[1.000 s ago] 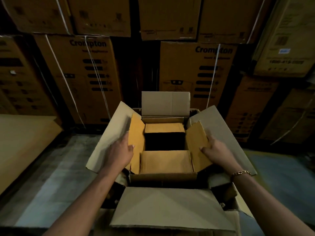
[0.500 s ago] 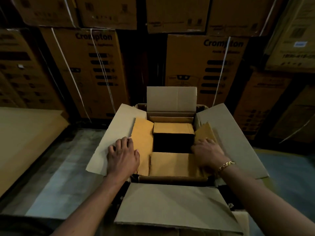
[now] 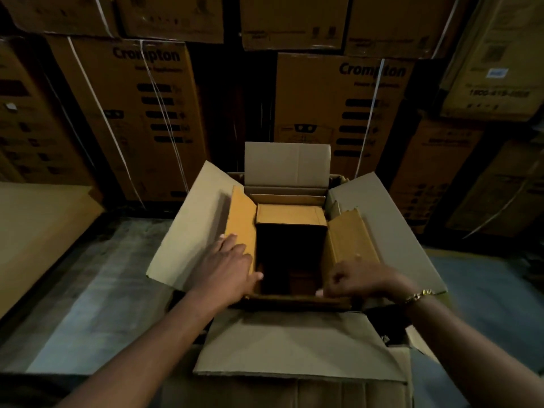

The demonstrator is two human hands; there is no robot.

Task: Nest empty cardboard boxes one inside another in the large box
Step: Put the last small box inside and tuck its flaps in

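The left hand (image 3: 232,269) lies flat, fingers straight, pressing down the left flap (image 3: 241,222) of the inner box (image 3: 291,214), which sits inside the large box (image 3: 188,225) with its mouth open and dark. The right hand (image 3: 362,279) is curled over that box's near rim and seems to pinch it, though blur leaves me unsure. My worry is the right flap (image 3: 350,237): it stands loose and tilted inward, so I judge it could spring across the mouth and block the next box, while uneven pressing might wedge the inner box crooked.
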